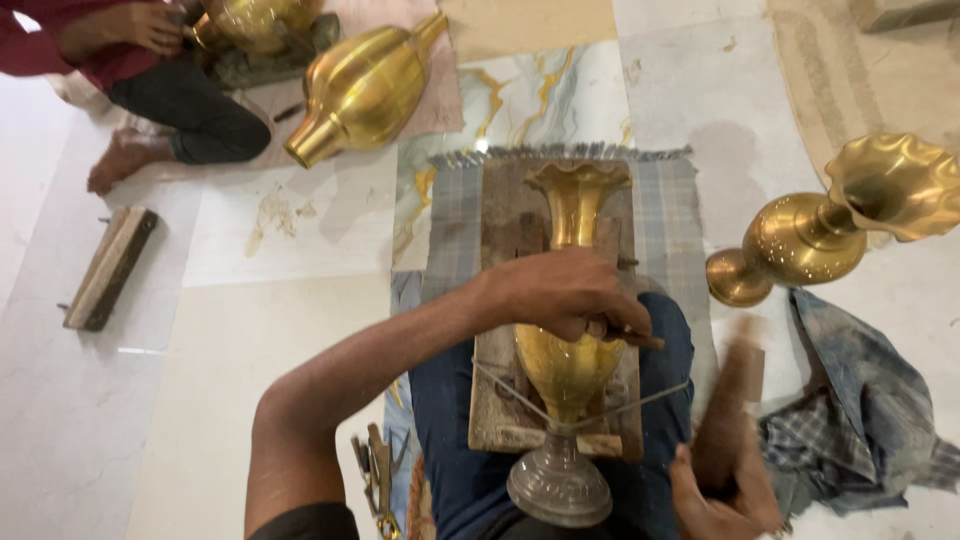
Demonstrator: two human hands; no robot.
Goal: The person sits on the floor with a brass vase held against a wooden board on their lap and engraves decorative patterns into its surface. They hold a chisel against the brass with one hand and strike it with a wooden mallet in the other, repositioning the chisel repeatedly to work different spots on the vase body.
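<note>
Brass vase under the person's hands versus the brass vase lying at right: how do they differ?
The vase under the hands lies on a wooden board, tied down with cord; the vase at right lies loose on the floor. The first has a dull grey foot, the second a golden one. The left hand rests on the first; nothing touches the second. Both have frilled mouths.

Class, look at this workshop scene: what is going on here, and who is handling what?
A person sits on the floor with a golden brass vase lying on a wooden board across their lap, tied down with cord. Their left hand presses a thin metal tool against the vase body; the right hand is blurred, gripping something dark. Another seated person handles a second brass vessel at top left.
</note>
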